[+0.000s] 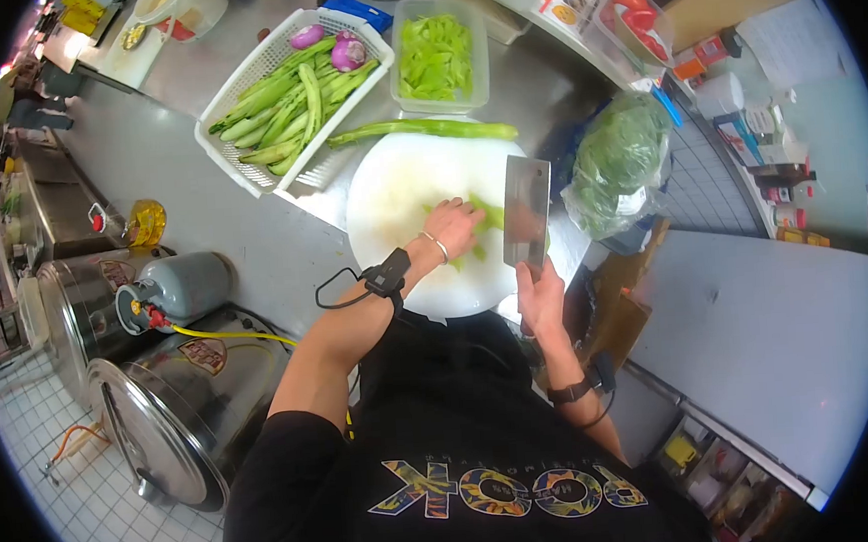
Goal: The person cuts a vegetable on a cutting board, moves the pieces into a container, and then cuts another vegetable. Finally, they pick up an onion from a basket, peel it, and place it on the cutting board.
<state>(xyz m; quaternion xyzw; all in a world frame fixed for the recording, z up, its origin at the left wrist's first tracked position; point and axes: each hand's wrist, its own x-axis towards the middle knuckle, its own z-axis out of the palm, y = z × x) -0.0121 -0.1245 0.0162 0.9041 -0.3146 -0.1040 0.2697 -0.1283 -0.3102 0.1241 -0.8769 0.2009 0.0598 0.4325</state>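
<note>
One cleaver (526, 204), one board (382, 200), two steel drums (169, 406) (plus one cylinder (191, 285)).

So it's one head cam doing all the work here, worn up top and looking forward and steeply down past the wearer's own shirt (299, 498). The shirt fills the bottom of the view, really close to the lens. Board (381, 215) sits about mid-view at the table's (533, 101) near edge, seen from above and pretty close in, with the left hand (454, 225) and right hand (543, 299) both in shot. The table's far side runs up top. Super wide lens, dark round border, so it also catches pots (155, 417) and floor (80, 491) way off to the left.
</note>
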